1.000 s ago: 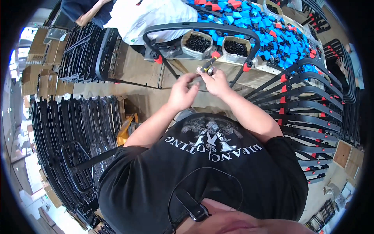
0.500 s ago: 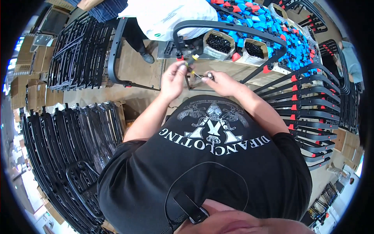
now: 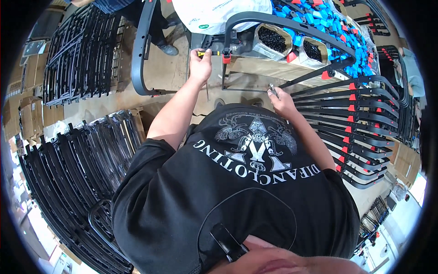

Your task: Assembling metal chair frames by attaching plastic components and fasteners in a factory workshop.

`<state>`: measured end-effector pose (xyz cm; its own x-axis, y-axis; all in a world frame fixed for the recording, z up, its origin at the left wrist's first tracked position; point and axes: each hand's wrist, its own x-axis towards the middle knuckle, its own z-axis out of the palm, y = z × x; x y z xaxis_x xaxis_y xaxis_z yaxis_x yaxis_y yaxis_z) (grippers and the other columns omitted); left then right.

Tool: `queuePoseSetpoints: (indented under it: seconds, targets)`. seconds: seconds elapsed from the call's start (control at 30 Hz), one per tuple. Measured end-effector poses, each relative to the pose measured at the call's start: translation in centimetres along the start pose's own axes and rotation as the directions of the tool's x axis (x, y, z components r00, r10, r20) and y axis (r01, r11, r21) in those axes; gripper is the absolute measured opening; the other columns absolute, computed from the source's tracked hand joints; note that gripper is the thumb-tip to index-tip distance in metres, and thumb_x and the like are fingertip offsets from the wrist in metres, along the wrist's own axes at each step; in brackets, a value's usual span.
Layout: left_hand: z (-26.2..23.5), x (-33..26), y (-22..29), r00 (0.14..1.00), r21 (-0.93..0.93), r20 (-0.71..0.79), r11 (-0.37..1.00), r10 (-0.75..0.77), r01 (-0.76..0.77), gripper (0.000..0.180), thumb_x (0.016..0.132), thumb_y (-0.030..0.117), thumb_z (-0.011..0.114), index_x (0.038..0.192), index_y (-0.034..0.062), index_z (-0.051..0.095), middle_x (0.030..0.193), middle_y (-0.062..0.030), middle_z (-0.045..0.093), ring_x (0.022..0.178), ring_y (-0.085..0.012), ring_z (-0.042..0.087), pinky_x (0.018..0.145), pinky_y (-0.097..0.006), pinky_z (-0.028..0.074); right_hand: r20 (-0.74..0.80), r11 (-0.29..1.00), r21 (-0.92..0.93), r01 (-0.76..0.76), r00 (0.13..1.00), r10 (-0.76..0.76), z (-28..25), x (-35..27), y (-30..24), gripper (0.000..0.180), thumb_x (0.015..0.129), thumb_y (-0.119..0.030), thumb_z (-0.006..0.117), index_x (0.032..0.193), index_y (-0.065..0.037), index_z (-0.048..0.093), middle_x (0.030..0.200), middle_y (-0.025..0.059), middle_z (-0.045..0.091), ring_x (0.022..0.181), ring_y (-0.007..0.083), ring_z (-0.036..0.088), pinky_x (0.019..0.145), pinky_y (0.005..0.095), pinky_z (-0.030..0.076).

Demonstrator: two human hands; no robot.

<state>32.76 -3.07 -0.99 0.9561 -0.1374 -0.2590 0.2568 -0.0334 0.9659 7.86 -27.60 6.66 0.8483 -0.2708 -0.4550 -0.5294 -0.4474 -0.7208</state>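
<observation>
My left hand [image 3: 200, 71] is closed on a yellow-and-black handled screwdriver [image 3: 212, 53], held beside the red block [image 3: 226, 59] on a black tubular frame [image 3: 292, 32]. One end of the handle points at that block; I cannot tell whether they touch. Further right and lower, my right hand [image 3: 284, 104] is closed with a small shiny metal piece [image 3: 272, 90] between its fingers, near the frame's lower bar. What kind of piece it is does not show. The frame's bent tube arches beyond both hands.
Ahead stands a bench with boxes of small black parts [image 3: 272, 39], a heap of blue and red pieces [image 3: 337, 27] and a white sack [image 3: 214, 16]. Black frames are stacked at the right [image 3: 360, 123] and left [image 3: 77, 182]. Another person's leg [image 3: 157, 34] shows at the upper left.
My hands have moved apart: the left went up and left with the screwdriver, the right went right with the metal piece. The tool's handle has turned from upright to nearly level.
</observation>
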Motion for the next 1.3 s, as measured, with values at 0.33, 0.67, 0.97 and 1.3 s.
queuePoseSetpoints:
  seconds: [0.33, 0.67, 0.97, 1.3]
  targets:
    - [1.1, -0.8, 2.8, 0.988, -0.27, 0.089, 0.952, -0.125, 0.145, 0.026, 0.1, 0.018, 0.064, 0.111, 0.0145, 0.041, 0.074, 0.0009, 0.049, 0.051, -0.0066, 0.041, 0.041, -0.024, 0.03, -0.162, 0.983, 0.181, -0.013, 0.986, 0.043, 2.8, 1.6, 3.4, 0.025, 0.093, -0.022, 0.069, 0.097, 0.001, 0.058, 0.079, 0.0111, 0.064, 0.072, 0.0196, 0.06, 0.069, 0.0367, 0.048]
    - [1.0, -0.4, 2.5, 0.993, -0.203, 0.08, 0.974, -0.089, 0.103, 0.023, 0.1, 0.018, 0.063, 0.108, 0.0131, 0.042, 0.075, 0.001, 0.049, 0.054, -0.0074, 0.043, 0.044, -0.025, 0.034, -0.067, 0.971, 0.24, -0.009, 0.997, 0.026, 2.8, 0.2, 4.1, 0.026, 0.094, -0.023, 0.069, 0.104, 0.0, 0.062, 0.076, 0.0071, 0.062, 0.069, 0.013, 0.056, 0.066, 0.032, 0.046]
    - [-0.2, 0.6, 1.5, 0.989, -0.171, 0.15, 0.985, 0.019, 0.007, 0.021, 0.098, 0.013, 0.062, 0.112, 0.0129, 0.047, 0.082, -0.0025, 0.057, 0.069, -0.0117, 0.053, 0.063, -0.029, 0.046, -0.072, 0.977, 0.213, 0.024, 0.997, -0.009, 2.5, 0.1, 3.2, 0.027, 0.095, -0.026, 0.068, 0.101, 0.0, 0.064, 0.078, 0.0067, 0.064, 0.07, 0.014, 0.057, 0.067, 0.0319, 0.047]
    - [0.3, -0.1, 5.6, 0.874, -0.087, 0.245, 0.888, -0.42, 0.451, 0.025, 0.102, 0.016, 0.058, 0.12, 0.0053, 0.043, 0.086, -0.0113, 0.06, 0.06, -0.0164, 0.056, 0.049, -0.032, 0.046, 0.005, 0.999, 0.012, -0.04, 0.999, 0.039, 3.7, 3.6, -0.1, 0.025, 0.096, -0.023, 0.065, 0.106, 0.0, 0.063, 0.083, 0.0062, 0.066, 0.075, 0.012, 0.062, 0.07, 0.03, 0.05]
